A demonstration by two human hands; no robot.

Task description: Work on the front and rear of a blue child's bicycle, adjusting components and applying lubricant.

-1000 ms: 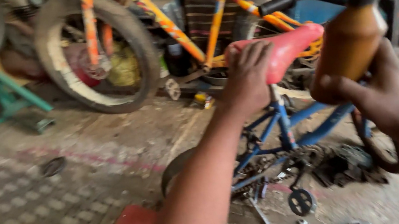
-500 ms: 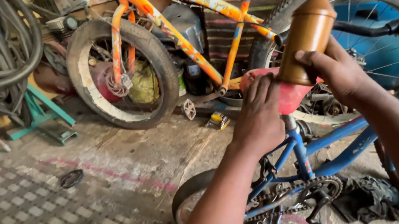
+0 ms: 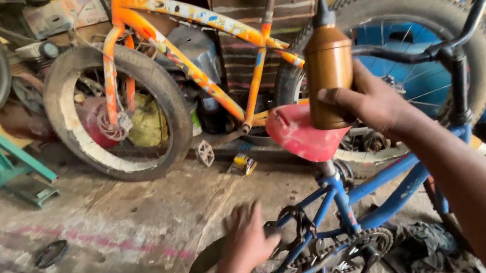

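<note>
The right hand (image 3: 377,103) is wrapped around a brown squeeze bottle (image 3: 328,71) with a black nozzle, holding it upright, nozzle up so nothing spills, just above the red saddle (image 3: 303,136) of a small blue bicycle (image 3: 373,197). The left hand (image 3: 248,239) reaches down with fingers spread and grips nothing, close to the rear wheel (image 3: 203,270) and chain (image 3: 336,250), apparently to steady them. An orange bicycle (image 3: 190,26) leans behind, its worn tyre (image 3: 112,113) resting on the floor (image 3: 77,252).

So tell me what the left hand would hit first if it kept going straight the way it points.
Probably the blue bike frame by the chain: the left hand reaches forward and down toward it, though depth is unclear.
</note>
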